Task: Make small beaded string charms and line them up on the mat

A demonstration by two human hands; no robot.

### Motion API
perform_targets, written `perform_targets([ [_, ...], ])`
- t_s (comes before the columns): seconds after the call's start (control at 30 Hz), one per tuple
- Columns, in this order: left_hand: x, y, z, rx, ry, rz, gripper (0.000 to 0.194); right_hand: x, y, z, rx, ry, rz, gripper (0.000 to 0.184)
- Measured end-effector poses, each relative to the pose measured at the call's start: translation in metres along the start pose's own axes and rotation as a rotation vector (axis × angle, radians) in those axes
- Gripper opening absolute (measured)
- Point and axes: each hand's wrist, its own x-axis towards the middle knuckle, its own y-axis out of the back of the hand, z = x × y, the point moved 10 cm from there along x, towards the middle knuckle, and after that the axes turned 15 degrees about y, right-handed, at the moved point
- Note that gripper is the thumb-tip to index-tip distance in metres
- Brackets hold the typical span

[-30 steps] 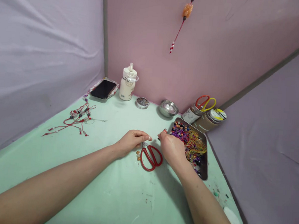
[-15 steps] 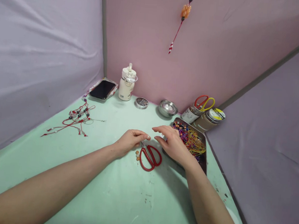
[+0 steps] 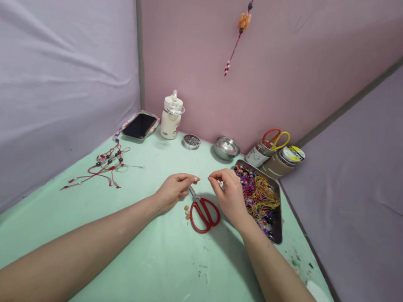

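Observation:
My left hand (image 3: pixel 175 190) is closed in a pinch above the green tabletop, with a small whitish bead (image 3: pixel 196 179) showing at its fingertips. Facing it, my right hand (image 3: pixel 229 192) has thumb and forefinger brought together; whatever they hold is too small to make out. Red-handled scissors (image 3: pixel 204 213) lie between and below the hands, their blades partly under my left fingers. Beside the handles sit several orange and clear beads (image 3: pixel 187 212). Just past my right hand is a metal tray (image 3: pixel 279 225) of mixed beads and yellow cord (image 3: pixel 265 194), partly covered by that hand.
Along the back stand a phone (image 3: pixel 139 126), a white bottle (image 3: pixel 171 119), a round flat case (image 3: pixel 191 141), a metal bowl (image 3: pixel 226 148), a tin (image 3: pixel 256 156) holding scissors and a jar (image 3: pixel 280 161). Red beaded cords (image 3: pixel 109 165) lie left; a beaded string (image 3: pixel 244 21) hangs ahead.
My right thumb and forefinger have closed from a wider gap into a pinch. Both hands have shifted slightly, uncovering more of the scissors' blades and tray. The view has tilted a little.

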Motion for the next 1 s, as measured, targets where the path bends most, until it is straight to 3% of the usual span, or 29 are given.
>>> perform_targets([
  [0.3,0.0002,-0.0031,-0.0002,-0.06,0.01,-0.051,0.038,-0.0008,-0.0035,-0.0086,0.039,0.02,-0.015,0.012],
  [1.0,0.0024,-0.0004,0.0001,-0.069,-0.013,-0.047,0.038,-0.0011,-0.006,-0.0078,0.023,0.011,-0.066,0.012],
])
